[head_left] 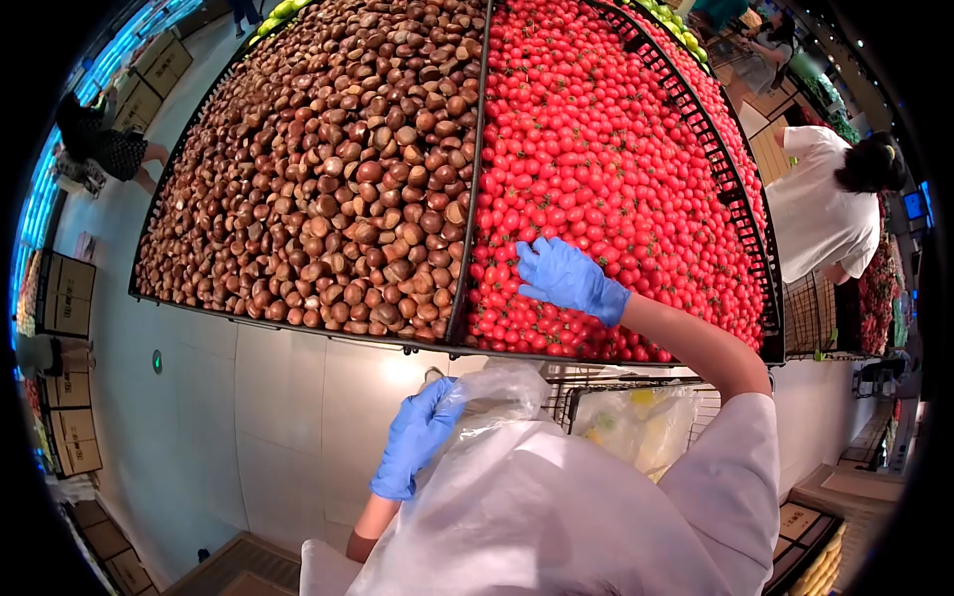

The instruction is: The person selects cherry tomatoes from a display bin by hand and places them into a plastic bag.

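My right hand [568,278], in a blue glove, reaches over the heap of small red tomatoes [596,149] near the front left of their bin. Its fingers are spread and bent over the tomatoes, with none seen in its grasp. My left hand [415,435], also blue-gloved, is closed on the edge of a clear plastic bag [502,392], below the bin's front edge. Brown chestnuts [338,189] fill the bin to the left, and a black divider [475,179] separates them from the tomatoes.
A wire cart [561,397] with filled plastic bags [641,427] stands below the tomato bin. A person in a white shirt [820,204] is at the right, another in dark clothes [104,149] at the left. Cardboard boxes [72,298] line the left side.
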### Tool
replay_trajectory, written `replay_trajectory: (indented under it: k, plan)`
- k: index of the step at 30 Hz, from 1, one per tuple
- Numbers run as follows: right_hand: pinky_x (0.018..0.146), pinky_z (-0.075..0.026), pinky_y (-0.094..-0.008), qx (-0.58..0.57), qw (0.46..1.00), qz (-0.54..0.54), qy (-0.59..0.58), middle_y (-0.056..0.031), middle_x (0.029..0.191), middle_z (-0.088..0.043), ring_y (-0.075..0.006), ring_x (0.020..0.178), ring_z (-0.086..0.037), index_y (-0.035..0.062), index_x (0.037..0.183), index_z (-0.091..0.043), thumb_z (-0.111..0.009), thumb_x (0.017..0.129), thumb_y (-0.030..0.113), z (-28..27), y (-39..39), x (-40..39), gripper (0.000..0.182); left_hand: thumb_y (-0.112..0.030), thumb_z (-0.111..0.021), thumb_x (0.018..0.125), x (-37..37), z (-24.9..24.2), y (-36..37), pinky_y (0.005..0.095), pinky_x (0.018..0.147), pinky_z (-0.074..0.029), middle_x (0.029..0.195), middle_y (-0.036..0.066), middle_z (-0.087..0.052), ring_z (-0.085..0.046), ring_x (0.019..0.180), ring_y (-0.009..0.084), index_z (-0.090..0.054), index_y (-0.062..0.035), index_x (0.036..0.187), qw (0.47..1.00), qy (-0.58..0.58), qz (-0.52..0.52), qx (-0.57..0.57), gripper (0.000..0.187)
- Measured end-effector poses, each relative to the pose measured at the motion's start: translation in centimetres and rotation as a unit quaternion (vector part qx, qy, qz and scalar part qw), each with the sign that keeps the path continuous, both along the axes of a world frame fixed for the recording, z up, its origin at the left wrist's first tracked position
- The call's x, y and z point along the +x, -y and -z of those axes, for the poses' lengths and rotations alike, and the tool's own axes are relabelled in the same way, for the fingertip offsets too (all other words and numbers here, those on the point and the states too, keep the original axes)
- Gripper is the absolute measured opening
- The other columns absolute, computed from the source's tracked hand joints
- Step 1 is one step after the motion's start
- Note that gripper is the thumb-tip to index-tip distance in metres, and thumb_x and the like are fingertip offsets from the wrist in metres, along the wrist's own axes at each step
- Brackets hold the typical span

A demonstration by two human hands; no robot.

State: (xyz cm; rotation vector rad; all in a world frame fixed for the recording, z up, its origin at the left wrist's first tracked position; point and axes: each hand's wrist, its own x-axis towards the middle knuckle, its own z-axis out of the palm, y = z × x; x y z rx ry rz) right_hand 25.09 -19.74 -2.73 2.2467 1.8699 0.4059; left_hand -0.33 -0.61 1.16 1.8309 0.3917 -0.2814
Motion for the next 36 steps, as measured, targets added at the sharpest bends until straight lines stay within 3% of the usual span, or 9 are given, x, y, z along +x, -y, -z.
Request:
replay_trajectory:
  k: [4, 7, 8, 14, 22, 26, 30, 33, 36]
  plan:
    - [0.057, -0.042, -0.0314, -0.014, 1.0, -0.003, -0.013, -0.0054, 0.081, -0.048, -0.02, 0.074, -0.051, 0.009, 0.081, -0.056, -0.052, 0.085, 0.038, -0.5, 0.6, -0.1, 0.03, -0.027, -0.055, 0.091, 0.6, -0.9, 0.5, 0.0368, 0.072, -0.048, 0.088, 0.018, -0.064, -0.061, 0.081, 0.037, -0.059, -0.0045, 0.102, 1.0, 0.013, 0.004, 0.018, 0.026]
    - [0.043, -0.04, -0.0299, 0.024, 1.0, 0.002, 0.016, -0.003, 0.07, -0.047, -0.0183, 0.062, -0.052, 0.0105, 0.083, -0.056, -0.056, 0.078, 0.022, -1.3, 2.3, 0.9, 0.012, -0.027, -0.054, 0.091, 0.9, -0.8, 0.5, 0.0374, 0.072, -0.048, 0.087, 0.018, -0.064, -0.061, 0.081, 0.0367, -0.059, -0.0047, 0.103, 1.0, 0.005, 0.012, 0.01, 0.025]
    - [0.044, -0.041, -0.0308, 0.033, 0.996, 0.003, 0.081, -0.0033, 0.068, -0.046, -0.0181, 0.063, -0.053, 0.0106, 0.081, -0.055, -0.055, 0.08, 0.023, -2.5, 2.7, 0.9, 0.012, -0.027, -0.054, 0.091, 0.9, -0.7, 0.5, 0.0374, 0.072, -0.048, 0.087, 0.018, -0.064, -0.061, 0.081, 0.0367, -0.059, -0.0047, 0.103, 1.0, 0.002, 0.011, 0.01, 0.025]
    - [0.043, -0.043, -0.0315, 0.032, 0.991, 0.115, 0.054, -0.0046, 0.069, -0.047, -0.0184, 0.058, -0.053, 0.0107, 0.074, -0.05, -0.056, 0.082, 0.026, -5.1, 7.0, 2.4, 0.019, -0.026, -0.055, 0.091, 1.1, 0.3, 0.8, 0.0371, 0.073, -0.048, 0.089, 0.017, -0.064, -0.062, 0.081, 0.036, -0.06, -0.005, 0.105, 1.0, -0.004, 0.013, -0.001, 0.025]
    - [0.056, -0.049, -0.0357, 0.226, 0.912, 0.339, -0.048, -0.0081, 0.085, -0.054, -0.0244, 0.072, -0.058, 0.01, 0.091, -0.059, -0.065, 0.081, 0.022, -4.1, 14.1, 4.4, 0.017, -0.027, -0.057, 0.09, 2.1, 0.7, 1.0, 0.0346, 0.076, -0.048, 0.094, 0.017, -0.065, -0.063, 0.085, 0.0331, -0.06, -0.004, 0.108, 1.0, -0.011, -0.002, -0.009, 0.03]
    - [0.071, -0.05, -0.0313, 0.26, 0.93, 0.255, -0.042, -0.0099, 0.103, -0.059, -0.0275, 0.086, -0.06, 0.0088, 0.101, -0.06, -0.068, 0.08, 0.019, -3.3, 15.6, 4.4, 0.025, -0.026, -0.058, 0.089, 2.1, 1.3, 0.6, 0.0329, 0.079, -0.048, 0.097, 0.017, -0.066, -0.064, 0.086, 0.0291, -0.06, -0.0023, 0.111, 1.0, -0.019, 0.008, 0.004, 0.032]
    - [0.076, -0.049, -0.0308, 0.304, 0.905, 0.294, -0.047, -0.0104, 0.104, -0.06, -0.028, 0.09, -0.059, 0.0076, 0.1, -0.061, -0.069, 0.079, 0.013, -4.7, 13.9, 2.2, 0.023, -0.022, -0.058, 0.088, 2.1, 0.2, 0.4, 0.0307, 0.081, -0.047, 0.099, 0.015, -0.067, -0.063, 0.088, 0.0205, -0.058, 0.0005, 0.114, 0.997, -0.038, -0.045, -0.054, 0.034]
    - [0.075, -0.049, -0.0303, 0.43, 0.847, 0.252, -0.184, -0.009, 0.096, -0.061, -0.0239, 0.088, -0.059, 0.0062, 0.095, -0.062, -0.069, 0.075, 0.001, -5.9, 10.2, -2.0, 0.022, -0.019, -0.058, 0.088, 1.9, 1.1, 0.1, 0.0297, 0.081, -0.047, 0.101, 0.013, -0.067, -0.061, 0.091, 0.0167, -0.058, 0.0017, 0.115, 0.993, -0.05, -0.078, -0.07, 0.034]
    - [0.071, -0.047, -0.0332, 0.346, 0.795, 0.266, -0.421, -0.0069, 0.086, -0.061, -0.0218, 0.08, -0.058, 0.0081, 0.097, -0.064, -0.075, 0.071, 0.018, -6.4, 5.3, -7.8, 0.029, -0.016, -0.059, 0.087, 1.7, 2.4, -0.2, 0.0288, 0.082, -0.047, 0.102, 0.011, -0.066, -0.059, 0.091, 0.0151, -0.058, 0.0023, 0.115, 0.989, -0.051, -0.098, -0.094, 0.033]
